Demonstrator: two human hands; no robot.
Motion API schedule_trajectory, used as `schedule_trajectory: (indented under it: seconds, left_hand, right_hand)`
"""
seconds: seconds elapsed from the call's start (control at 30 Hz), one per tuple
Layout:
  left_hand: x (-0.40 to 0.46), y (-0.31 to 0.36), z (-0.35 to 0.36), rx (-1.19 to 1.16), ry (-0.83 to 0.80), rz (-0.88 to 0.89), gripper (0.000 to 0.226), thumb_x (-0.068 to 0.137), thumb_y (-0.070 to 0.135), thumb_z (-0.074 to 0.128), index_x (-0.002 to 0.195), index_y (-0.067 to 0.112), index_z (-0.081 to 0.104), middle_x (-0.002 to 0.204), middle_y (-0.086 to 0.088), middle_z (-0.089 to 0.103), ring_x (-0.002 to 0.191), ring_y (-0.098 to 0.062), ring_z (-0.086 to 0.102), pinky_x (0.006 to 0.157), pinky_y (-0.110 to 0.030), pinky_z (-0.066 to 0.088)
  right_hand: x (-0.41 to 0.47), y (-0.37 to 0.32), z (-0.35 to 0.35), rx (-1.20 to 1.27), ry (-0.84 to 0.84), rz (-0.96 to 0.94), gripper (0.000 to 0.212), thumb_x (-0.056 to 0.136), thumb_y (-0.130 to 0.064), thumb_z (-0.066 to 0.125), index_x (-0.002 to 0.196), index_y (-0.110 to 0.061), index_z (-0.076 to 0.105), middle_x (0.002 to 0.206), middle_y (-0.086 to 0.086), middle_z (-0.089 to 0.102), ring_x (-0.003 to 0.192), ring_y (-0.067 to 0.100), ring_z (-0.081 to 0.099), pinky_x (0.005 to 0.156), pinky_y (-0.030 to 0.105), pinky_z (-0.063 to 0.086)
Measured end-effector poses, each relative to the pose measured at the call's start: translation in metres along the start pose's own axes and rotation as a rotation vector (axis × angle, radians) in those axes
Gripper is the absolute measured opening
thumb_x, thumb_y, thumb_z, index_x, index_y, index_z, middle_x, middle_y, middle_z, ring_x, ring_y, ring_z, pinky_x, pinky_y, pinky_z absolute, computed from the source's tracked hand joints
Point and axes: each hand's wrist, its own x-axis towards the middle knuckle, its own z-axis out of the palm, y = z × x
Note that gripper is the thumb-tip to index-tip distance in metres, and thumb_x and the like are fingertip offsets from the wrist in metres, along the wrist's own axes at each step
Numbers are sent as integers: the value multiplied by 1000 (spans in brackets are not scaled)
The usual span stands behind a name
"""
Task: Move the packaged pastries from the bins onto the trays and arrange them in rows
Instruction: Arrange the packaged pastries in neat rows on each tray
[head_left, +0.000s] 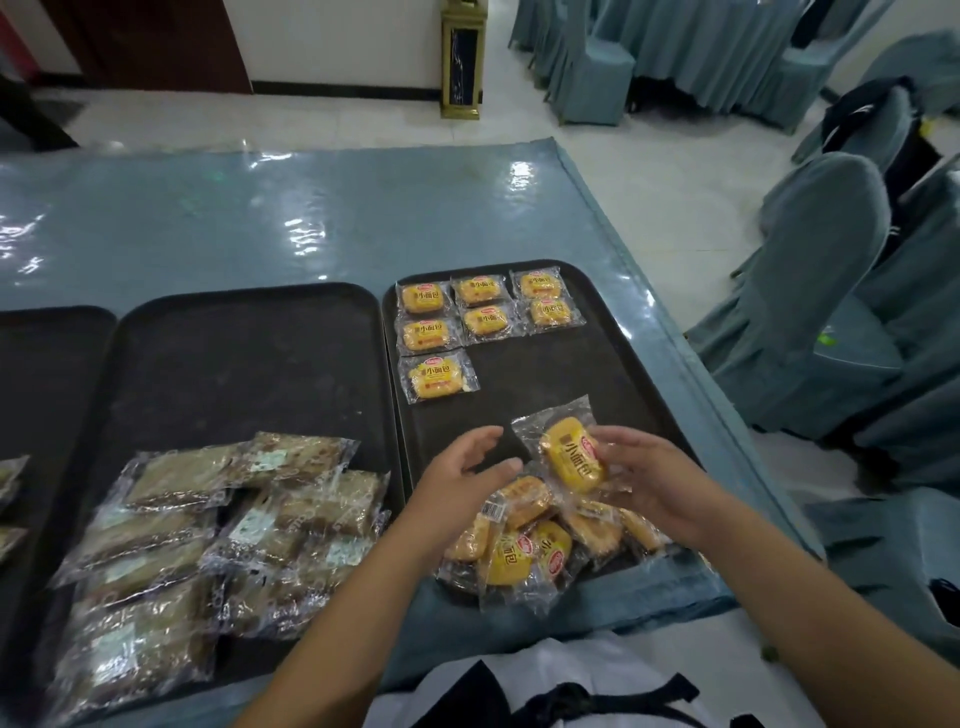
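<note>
On the right black tray (582, 374) several yellow packaged pastries (485, 314) lie in rows at its far end. A loose heap of the same yellow pastries (524, 551) sits at the tray's near edge. My right hand (649, 478) grips one yellow pastry (571, 454) by its clear wrapper, lifted just above the heap. Just left of that pastry, my left hand (462, 483) hovers with relaxed fingers and holds nothing.
The middle black tray (244, 364) carries a heap of brown packaged pastries (208, 535) at its near end. A third tray (47, 353) shows at the left edge. Blue-covered chairs (831, 291) stand right of the table (311, 218).
</note>
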Motion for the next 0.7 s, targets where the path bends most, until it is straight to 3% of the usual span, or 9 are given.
schedule_trajectory:
  seconds: [0.07,0.13,0.23,0.33,0.43,0.5,0.57,0.63,0.7]
  left_hand:
    - [-2,4,4,-111,-60,-26,34,89,32,72,121,35,62,125,12,65,117,-7,60,92,-23,47]
    - [-4,2,8,-186,-90,-40,27,88,28,73,115,30,67,113,6,73,107,-12,68,92,-28,52]
    - [-7,-7,10,-346,-81,-85,28,88,17,73,116,16,68,104,-4,76,92,-17,73,79,-31,58]
    - [-9,-14,6,-359,-35,-130,30,87,14,75,116,10,67,103,-9,76,86,-19,74,68,-27,57]
    - [-6,-25,1,-407,38,-195,40,84,10,77,121,12,62,110,-13,73,87,-23,75,70,-31,60]
    - [-2,-30,0,-448,136,-232,40,84,9,77,120,15,60,110,-12,73,87,-24,75,75,-37,61]
    - [2,-33,3,-474,198,-259,36,84,9,75,117,14,61,105,-10,75,85,-23,75,77,-39,60]
    - [5,-32,7,-535,196,-272,27,86,7,72,111,11,62,98,-10,76,81,-20,74,76,-39,58]
    - [6,-30,8,-582,181,-267,18,88,7,69,104,8,61,95,-13,75,85,-22,73,77,-40,58]
  right_hand:
    - [-4,8,11,9,-14,-5,25,94,-9,58,117,-6,68,105,16,70,89,26,66,82,40,52]
    - [-6,14,18,-40,-37,-12,24,95,-11,58,116,-8,69,111,18,70,94,27,65,86,42,51]
    - [-11,15,29,-138,-55,-17,20,95,-11,59,111,-11,71,108,18,71,91,27,67,89,43,53]
    - [-13,9,35,-256,-114,-27,20,96,-14,59,111,-13,72,105,13,73,92,24,68,81,34,57]
    - [-10,4,43,-597,75,-170,27,96,-22,60,123,-21,64,108,-2,69,100,19,65,76,26,53]
    - [-11,3,51,-797,227,-400,38,95,-24,62,132,-26,56,121,-12,57,112,10,55,86,23,44]
    - [-14,5,61,-934,80,-548,53,93,-27,64,142,-31,45,138,-16,46,127,5,43,103,26,36]
    - [-8,16,71,-1195,-112,-561,69,89,-34,62,151,-33,30,153,-15,33,140,7,29,116,35,24]
    - [3,29,80,-1399,-133,-571,73,89,-34,58,153,-33,23,157,-13,27,145,10,22,121,39,12]
